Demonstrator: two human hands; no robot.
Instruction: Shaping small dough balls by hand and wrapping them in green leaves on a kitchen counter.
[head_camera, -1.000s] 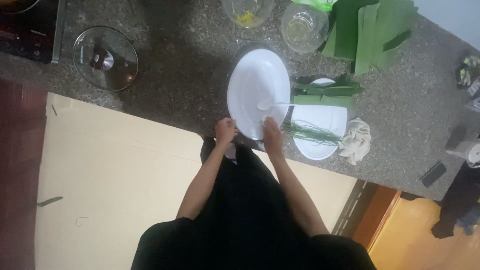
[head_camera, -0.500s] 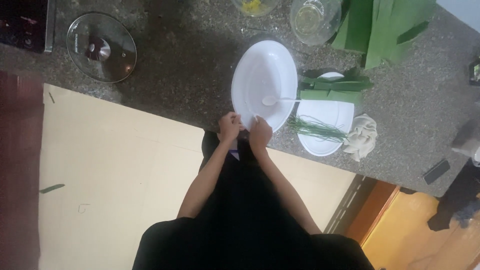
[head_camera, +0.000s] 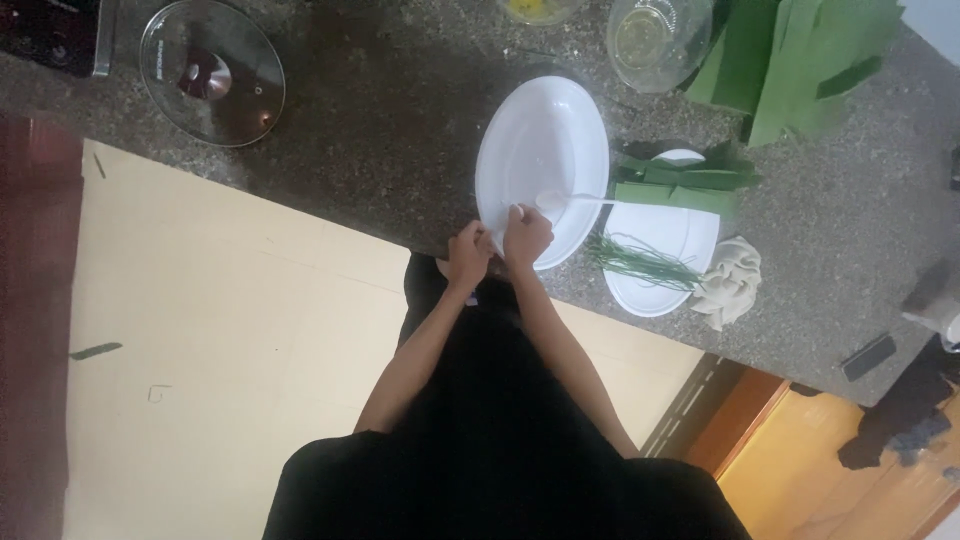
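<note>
White and oval, a large dish (head_camera: 545, 150) is sitting on a dark speckled stone counter (head_camera: 380, 130), seen from a camera looking straight down over a person in black. Both hands are meeting at the near rim of the dish. The left hand (head_camera: 467, 257) and right hand (head_camera: 526, 236) are pressing close together, fingers curled around something small and pale between them; what it is cannot be made out, and whether each grip is fully closed on it is too small to tell. A white spoon (head_camera: 572, 200) is lying across the dish, bowl toward the hands, handle pointing to the right.

Just right of the dish, a smaller white plate (head_camera: 665, 285) is holding thin green chive strands (head_camera: 640, 262) and folded strips of green leaf (head_camera: 680, 185). A crumpled pale cloth or wrapper (head_camera: 730, 282) is resting against that plate's edge. Farther back, large green leaves (head_camera: 790, 60) are piled beside a clear glass bowl (head_camera: 655, 35). A glass pot lid (head_camera: 212, 72) is lying well apart on the left.

Judging by the layout, the work is looking early: the oval dish is showing bare apart from the spoon, no finished pieces are lying anywhere, and the chives and leaf strips are appearing untouched.
</note>
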